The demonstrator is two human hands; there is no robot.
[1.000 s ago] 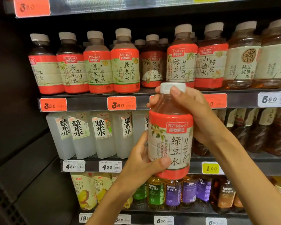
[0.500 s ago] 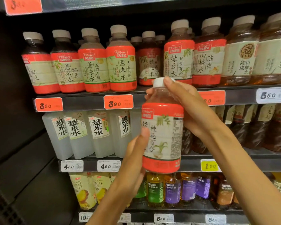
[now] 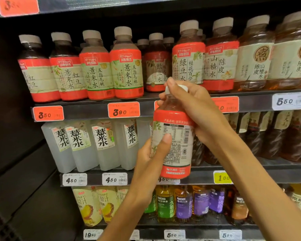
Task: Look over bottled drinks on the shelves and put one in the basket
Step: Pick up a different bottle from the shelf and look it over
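I hold a red-and-cream labelled drink bottle (image 3: 175,145) upright in front of the shelves, its back label with small print and a barcode facing me. My left hand (image 3: 152,153) grips the lower body, thumb across the label. My right hand (image 3: 195,108) wraps the neck and white cap from the right. No basket is in view.
The upper shelf (image 3: 94,110) carries a row of similar red-labelled bottles (image 3: 127,66) and amber ones at right. Clear square bottles (image 3: 101,143) stand on the middle shelf, dark bottles (image 3: 274,136) beside them. Small juice and tea bottles (image 3: 182,204) fill the bottom shelf. A dark cabinet wall closes the left side.
The bottle has been turned in my hands: the front label with large characters rotated away to the left, and the back label with the barcode now faces me.
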